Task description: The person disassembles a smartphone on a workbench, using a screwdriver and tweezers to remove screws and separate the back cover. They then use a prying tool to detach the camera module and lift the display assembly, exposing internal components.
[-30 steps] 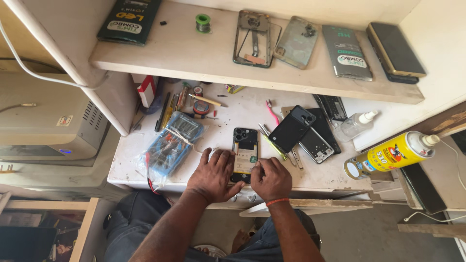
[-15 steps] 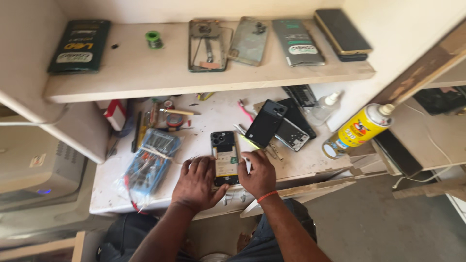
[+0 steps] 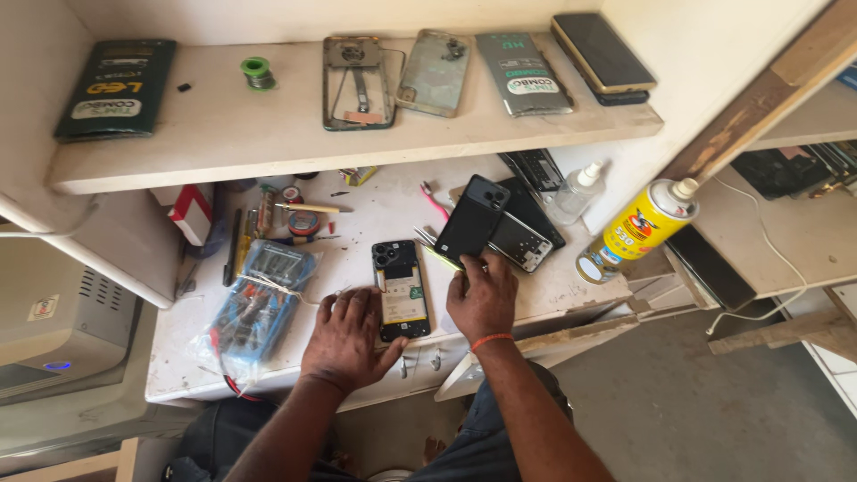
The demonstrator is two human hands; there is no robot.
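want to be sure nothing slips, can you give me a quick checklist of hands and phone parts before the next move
1. Left hand flat on the bench beside the opened phone: ok.
2. Right hand gripping the black back cover: cannot tell, fingertips only at its lower edge.
3. Opened phone lying flat, insides up: ok.
4. Opened phone clear of the bench edge: not ok, close to it.
5. Spray can apart from both hands: ok.

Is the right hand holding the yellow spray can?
No: the right hand grips the black back cover, while the yellow spray can lies apart on the bench.
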